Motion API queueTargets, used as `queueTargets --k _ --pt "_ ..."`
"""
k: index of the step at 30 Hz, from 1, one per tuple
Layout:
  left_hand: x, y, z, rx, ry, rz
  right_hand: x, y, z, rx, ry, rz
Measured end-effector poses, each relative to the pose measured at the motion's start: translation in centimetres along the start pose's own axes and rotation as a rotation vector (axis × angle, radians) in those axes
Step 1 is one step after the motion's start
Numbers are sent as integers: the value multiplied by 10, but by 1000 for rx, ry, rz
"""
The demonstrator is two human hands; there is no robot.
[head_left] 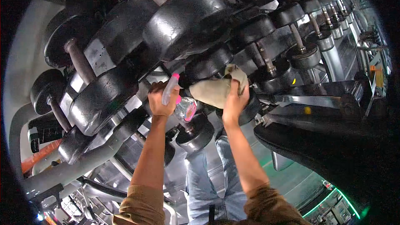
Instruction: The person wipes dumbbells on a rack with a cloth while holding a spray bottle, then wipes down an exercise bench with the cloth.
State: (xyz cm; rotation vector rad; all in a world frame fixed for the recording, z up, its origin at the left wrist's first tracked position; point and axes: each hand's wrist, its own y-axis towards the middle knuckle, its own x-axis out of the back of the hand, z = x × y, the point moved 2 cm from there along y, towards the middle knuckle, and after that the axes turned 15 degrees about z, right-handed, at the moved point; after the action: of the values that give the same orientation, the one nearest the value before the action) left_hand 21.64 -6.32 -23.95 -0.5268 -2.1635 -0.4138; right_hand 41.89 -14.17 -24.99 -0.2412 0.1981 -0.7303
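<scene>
My left hand [162,100] is closed around a spray bottle [186,109] with a white and pink nozzle and a clear body. In my right hand [236,100] is a pale beige cloth [211,91], bunched under the fingers and lying against a black dumbbell [209,61] on the rack. Part of that dumbbell's handle is hidden by the cloth. Just below the bottle is another black dumbbell head [194,134].
Rows of black dumbbells [183,21] with metal handles fill the rack above and to both sides. A grey rack tube [79,168] crosses the lower left. A black padded bench [308,141] stands at the right. My jeans [204,183] show below.
</scene>
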Motion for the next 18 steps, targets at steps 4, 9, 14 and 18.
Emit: queueTargets --k 4,9,14,18 --pt "1 3 0 -28 -46 15 -38 -7 -13 -10 183 41" --pt "5 3 -5 -20 7 64 -54 -47 -40 -124 219 95" --pt "3 2 -4 10 -36 71 -51 -33 -60 -177 219 127" --pt "5 4 -6 -33 1 38 -49 -17 -78 -453 263 155"
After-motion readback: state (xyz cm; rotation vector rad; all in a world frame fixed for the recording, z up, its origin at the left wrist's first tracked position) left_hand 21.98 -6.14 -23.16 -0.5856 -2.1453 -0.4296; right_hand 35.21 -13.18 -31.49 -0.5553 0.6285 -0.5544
